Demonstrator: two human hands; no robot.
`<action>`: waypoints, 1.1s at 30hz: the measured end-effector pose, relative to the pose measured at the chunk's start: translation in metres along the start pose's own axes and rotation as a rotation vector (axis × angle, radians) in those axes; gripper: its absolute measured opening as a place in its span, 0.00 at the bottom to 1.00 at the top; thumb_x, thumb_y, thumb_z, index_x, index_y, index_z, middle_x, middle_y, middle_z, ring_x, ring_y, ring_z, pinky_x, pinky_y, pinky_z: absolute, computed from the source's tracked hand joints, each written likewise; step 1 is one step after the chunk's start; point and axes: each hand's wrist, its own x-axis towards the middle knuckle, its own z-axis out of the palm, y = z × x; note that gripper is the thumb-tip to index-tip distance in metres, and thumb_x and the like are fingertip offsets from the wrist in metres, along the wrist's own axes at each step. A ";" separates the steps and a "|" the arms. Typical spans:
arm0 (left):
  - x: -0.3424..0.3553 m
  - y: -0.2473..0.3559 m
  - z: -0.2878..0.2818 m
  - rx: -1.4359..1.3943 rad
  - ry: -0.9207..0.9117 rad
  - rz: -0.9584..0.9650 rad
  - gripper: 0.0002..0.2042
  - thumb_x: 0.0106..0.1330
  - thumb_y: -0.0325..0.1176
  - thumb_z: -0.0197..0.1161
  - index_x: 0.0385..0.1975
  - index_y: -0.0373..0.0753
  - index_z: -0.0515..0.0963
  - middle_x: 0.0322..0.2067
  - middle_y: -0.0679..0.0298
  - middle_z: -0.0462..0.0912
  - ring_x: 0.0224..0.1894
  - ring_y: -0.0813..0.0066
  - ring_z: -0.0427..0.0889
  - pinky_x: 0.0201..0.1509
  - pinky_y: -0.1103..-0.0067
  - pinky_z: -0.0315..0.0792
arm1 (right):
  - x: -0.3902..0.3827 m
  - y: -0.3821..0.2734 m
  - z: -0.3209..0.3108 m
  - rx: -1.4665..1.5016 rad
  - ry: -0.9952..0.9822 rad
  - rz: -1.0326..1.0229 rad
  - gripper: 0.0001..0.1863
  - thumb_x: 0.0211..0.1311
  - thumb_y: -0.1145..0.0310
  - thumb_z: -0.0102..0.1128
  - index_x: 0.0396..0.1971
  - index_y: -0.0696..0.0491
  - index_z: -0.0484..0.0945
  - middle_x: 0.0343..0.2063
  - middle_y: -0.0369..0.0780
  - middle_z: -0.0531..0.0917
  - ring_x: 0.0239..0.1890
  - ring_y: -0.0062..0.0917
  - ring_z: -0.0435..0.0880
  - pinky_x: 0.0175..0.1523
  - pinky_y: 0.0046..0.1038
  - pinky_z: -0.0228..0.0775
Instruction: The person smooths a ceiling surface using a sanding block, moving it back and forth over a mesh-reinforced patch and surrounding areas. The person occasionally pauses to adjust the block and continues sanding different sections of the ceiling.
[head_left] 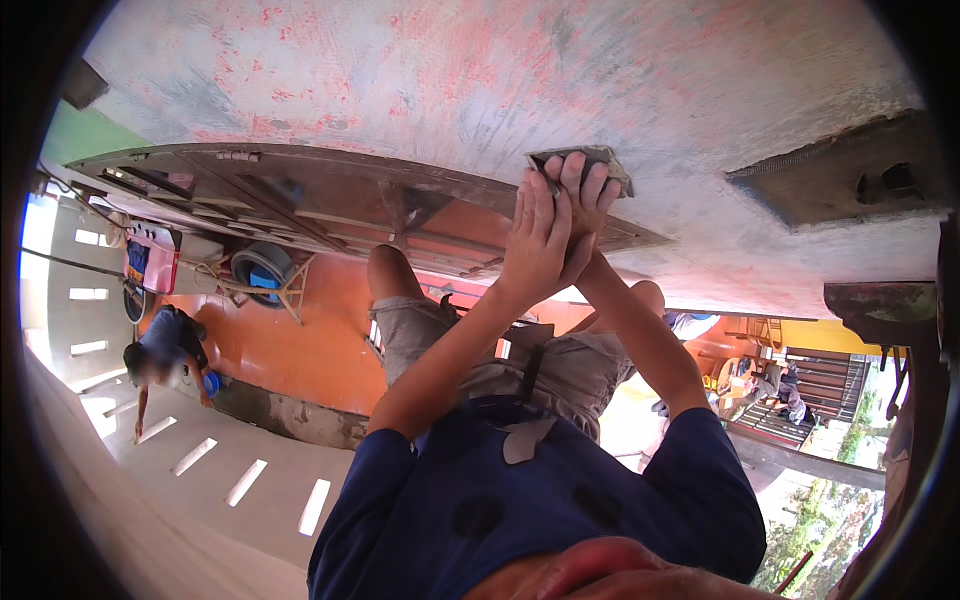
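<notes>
My right hand (586, 205) presses a ragged grey-green sheet (621, 174), apparently sandpaper, against a scuffed white and pink wall (440, 95). Its fingers lie over the sheet, which sticks out past their tips. Against the right hand lies my left hand (537, 240), its fingers straight and overlapping the other hand's near side. The sheet's underside is hidden against the wall. Just below the hands runs the edge of a brown arched frame (400, 172) with panes.
A recessed brown panel (840, 175) with a dark opening lies to the right. At left, another person (168, 345) bends beside a slotted pale wall (270, 455). A grey tub (262, 262) stands on the orange floor (325, 345). Railings (835, 385) are at far right.
</notes>
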 end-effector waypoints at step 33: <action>0.002 0.104 0.100 -0.042 -0.578 0.361 0.26 0.59 0.36 0.61 0.60 0.43 0.79 0.73 0.69 0.65 0.77 0.65 0.59 0.78 0.59 0.54 | -0.148 0.066 -0.019 0.165 0.126 0.802 0.30 0.71 0.50 0.52 0.68 0.49 0.68 0.68 0.47 0.64 0.68 0.47 0.63 0.74 0.51 0.47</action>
